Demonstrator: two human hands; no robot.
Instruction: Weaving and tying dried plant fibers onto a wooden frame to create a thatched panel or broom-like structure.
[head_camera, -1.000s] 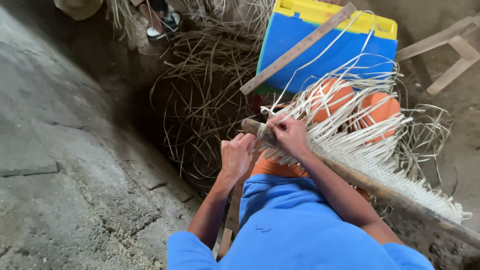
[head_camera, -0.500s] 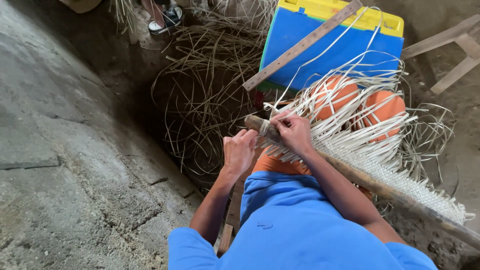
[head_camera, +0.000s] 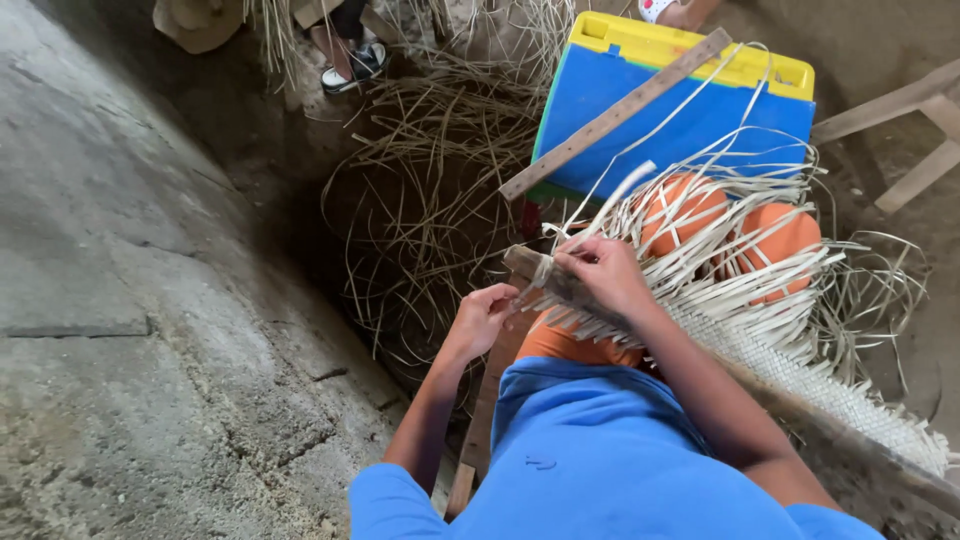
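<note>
A long wooden bar (head_camera: 560, 285) runs from the middle of the view down to the right, with a woven band of pale cane strips (head_camera: 800, 375) along it and loose strips fanning over my orange-clad knees (head_camera: 780, 235). My right hand (head_camera: 605, 270) pinches a pale strip at the bar's near end. My left hand (head_camera: 485, 315) sits just left of the bar's end, fingers curled on the strip ends there.
A blue and yellow plastic box (head_camera: 680, 105) stands beyond my knees with a wooden slat (head_camera: 615, 115) lying across it. Loose dry strips (head_camera: 430, 190) pile on the dirt floor. Another person's foot in a sandal (head_camera: 350, 65) is at the top. Wooden frame pieces (head_camera: 900, 130) lie right.
My right hand has shifted slightly along the bar's end and my left hand has risen closer to it; a pale strip now sticks up from my right fingers.
</note>
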